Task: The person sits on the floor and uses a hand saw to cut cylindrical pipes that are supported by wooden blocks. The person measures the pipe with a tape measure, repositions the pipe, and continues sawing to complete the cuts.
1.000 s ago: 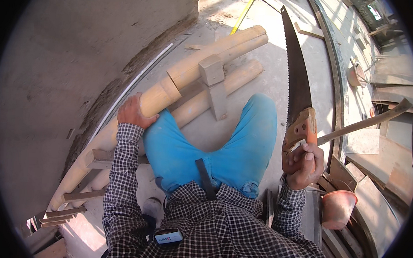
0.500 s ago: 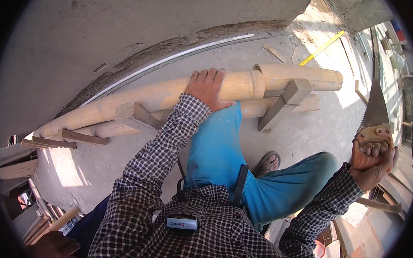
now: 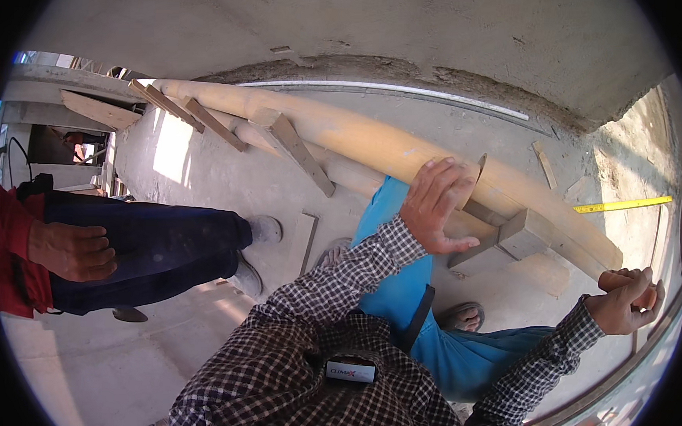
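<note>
A grey concrete wall (image 3: 349,23) fills the top of the view, above a grey concrete floor (image 3: 206,169). Along it slants the upper bamboo pole (image 3: 345,129), with a second, lower bamboo pole (image 3: 339,167) just beside it and several wooden crosspieces (image 3: 302,154) set across the two. At the left stands a co-worker in dark trousers (image 3: 142,242) and a red sleeve (image 3: 5,244). The wearer, in a checked shirt (image 3: 274,355) and blue trousers (image 3: 395,284), has one knee against the poles. The wearer's left hand (image 3: 438,210) is open, fingers spread over the upper pole; how firmly it presses cannot be told. The right hand (image 3: 622,305) is closed around the orange-brown handle of a handsaw (image 3: 610,280), near the pole's right end; the blade is hard to make out. Beyond the poles lies a yellow measuring tape (image 3: 623,204).
</note>
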`<state>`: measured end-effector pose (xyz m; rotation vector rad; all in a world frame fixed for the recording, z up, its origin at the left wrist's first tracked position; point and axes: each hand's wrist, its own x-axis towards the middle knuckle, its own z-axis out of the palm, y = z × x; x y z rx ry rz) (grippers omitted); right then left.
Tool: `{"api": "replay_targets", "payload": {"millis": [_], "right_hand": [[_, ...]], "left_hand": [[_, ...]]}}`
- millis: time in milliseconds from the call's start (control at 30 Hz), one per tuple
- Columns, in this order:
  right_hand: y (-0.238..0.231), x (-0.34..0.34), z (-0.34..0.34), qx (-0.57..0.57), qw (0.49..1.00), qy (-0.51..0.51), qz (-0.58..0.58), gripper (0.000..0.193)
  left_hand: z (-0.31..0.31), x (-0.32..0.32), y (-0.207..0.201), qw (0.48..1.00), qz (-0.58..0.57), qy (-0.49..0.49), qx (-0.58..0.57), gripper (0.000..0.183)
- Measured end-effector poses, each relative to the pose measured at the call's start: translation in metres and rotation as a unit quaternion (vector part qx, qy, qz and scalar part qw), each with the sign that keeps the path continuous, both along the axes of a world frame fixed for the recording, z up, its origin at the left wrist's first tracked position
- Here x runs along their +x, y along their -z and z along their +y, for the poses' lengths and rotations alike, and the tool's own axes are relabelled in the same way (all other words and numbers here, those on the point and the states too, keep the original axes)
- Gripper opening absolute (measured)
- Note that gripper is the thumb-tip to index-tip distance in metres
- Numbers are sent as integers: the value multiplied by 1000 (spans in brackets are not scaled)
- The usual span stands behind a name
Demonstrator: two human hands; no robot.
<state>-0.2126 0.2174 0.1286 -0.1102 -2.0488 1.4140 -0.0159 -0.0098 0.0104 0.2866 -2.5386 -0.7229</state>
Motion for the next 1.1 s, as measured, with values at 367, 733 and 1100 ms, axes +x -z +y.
{"api": "replay_targets", "payload": {"millis": [367, 733, 1100], "right_hand": [[2, -106, -42, -70, 984, 42, -157, 52], [24, -160, -84, 12, 985, -69, -158, 43], [-30, -130, -142, 115, 981, -116, -100, 28]], "left_hand": [[84, -66, -10, 843, -346, -134, 390, 91], [35, -85, -27, 793, -363, -172, 457, 77], [-23, -83, -63, 768, -391, -135, 489, 83]]}}
